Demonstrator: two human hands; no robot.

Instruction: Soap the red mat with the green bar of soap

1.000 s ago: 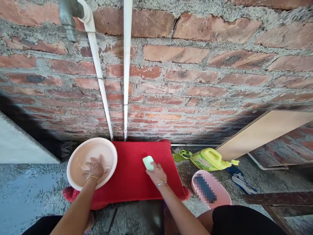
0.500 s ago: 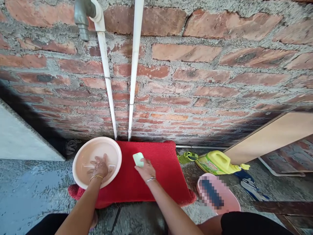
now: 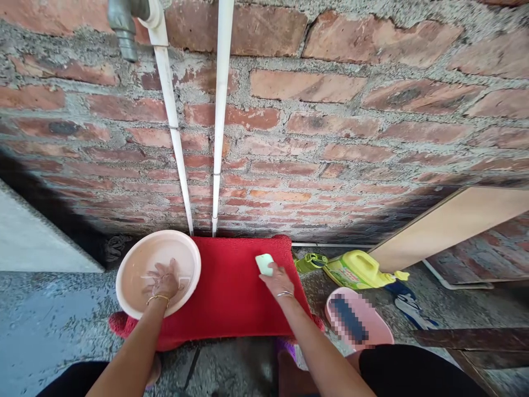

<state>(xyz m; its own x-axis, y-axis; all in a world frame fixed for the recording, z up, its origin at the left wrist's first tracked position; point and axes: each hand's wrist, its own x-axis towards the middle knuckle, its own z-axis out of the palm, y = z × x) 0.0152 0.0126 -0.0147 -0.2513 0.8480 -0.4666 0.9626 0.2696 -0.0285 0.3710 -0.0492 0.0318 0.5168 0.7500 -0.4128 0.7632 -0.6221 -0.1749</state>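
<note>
My left hand (image 3: 164,280) lies in the water of a pale pink basin (image 3: 124,280), its fingers spread. The basin rests on the left part of a low surface covered with red cloth (image 3: 227,298). Over the right part of that cloth, my right hand (image 3: 278,280) grips a pale green block, which looks like a bar of soap (image 3: 264,263). The thumb and fingers hold its near end, and the far end sticks out. Whether the block touches the cloth I cannot tell.
Right of the red cloth are a green bottle (image 3: 309,263), a yellow jug (image 3: 357,267) and a pink tub (image 3: 374,325) with a blurred dark item inside. A brick wall (image 3: 306,132) with white pipes (image 3: 221,110) and a tap (image 3: 124,33) rises behind. A board (image 3: 458,220) leans at right.
My right hand has moved right across the red cloth with the soap bar. My left hand stays spread in the basin. The whole view has shifted slightly.
</note>
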